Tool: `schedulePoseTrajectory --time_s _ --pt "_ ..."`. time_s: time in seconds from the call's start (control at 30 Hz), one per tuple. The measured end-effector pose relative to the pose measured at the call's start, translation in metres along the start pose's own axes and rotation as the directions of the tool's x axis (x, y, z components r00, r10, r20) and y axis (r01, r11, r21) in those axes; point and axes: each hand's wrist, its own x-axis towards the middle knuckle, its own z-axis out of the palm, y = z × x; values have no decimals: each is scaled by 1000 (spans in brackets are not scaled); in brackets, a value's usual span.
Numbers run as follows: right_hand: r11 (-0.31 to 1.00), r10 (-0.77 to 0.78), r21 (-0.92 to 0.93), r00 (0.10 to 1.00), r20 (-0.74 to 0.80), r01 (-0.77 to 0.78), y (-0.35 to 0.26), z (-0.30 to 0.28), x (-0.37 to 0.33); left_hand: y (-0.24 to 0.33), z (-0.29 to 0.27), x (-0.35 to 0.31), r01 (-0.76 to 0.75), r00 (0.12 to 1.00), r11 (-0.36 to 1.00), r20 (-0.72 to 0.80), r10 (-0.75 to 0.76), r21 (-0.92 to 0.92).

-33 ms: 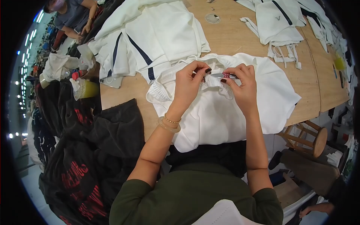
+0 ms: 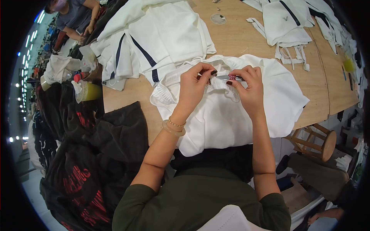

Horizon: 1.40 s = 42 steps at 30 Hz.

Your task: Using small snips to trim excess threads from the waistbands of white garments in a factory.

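A white garment (image 2: 227,123) with a gathered elastic edge lies spread over the table in front of me. My left hand (image 2: 192,84) pinches a bunched bit of its white fabric between thumb and fingertips. In my right hand (image 2: 248,84) is a small pair of thread snips (image 2: 232,77) with silver blades and a reddish part near the grip. The blades point left, toward my left fingertips, at the bunched fabric. My fingers partly hide the snips' handle and the spot where the tips meet the cloth.
More white garments with navy stripes (image 2: 165,38) are heaped at the far left, and another (image 2: 285,23) at the far right. A phone (image 2: 114,84) and a yellow drink cup (image 2: 89,91) sit by the left edge. Dark clothes (image 2: 96,154) hang there. A wooden stool (image 2: 327,145) stands right.
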Motion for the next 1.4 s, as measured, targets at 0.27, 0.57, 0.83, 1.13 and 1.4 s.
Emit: schedulePoseTrajectory --time_s 0.27,0.57,0.83,1.13,1.4 --pt "1000 3 -2 1000 -6 -3 3 5 -1 0 1 -1 -11 1000 998 -27 10 -67" --pt "994 106 45 991 -80 -102 1 -14 -2 -5 34 -87 518 789 334 290 -541 -787" --pt "989 -14 -147 999 -33 9 -7 -7 -6 -8 36 -57 360 811 269 157 -564 -893" --pt "991 -24 -133 999 -33 20 -17 -7 -11 3 29 -62 345 844 458 57 -534 -819" --pt "998 -30 -64 999 -15 29 -20 -6 -11 9 23 -60 336 861 509 39 -507 -792"
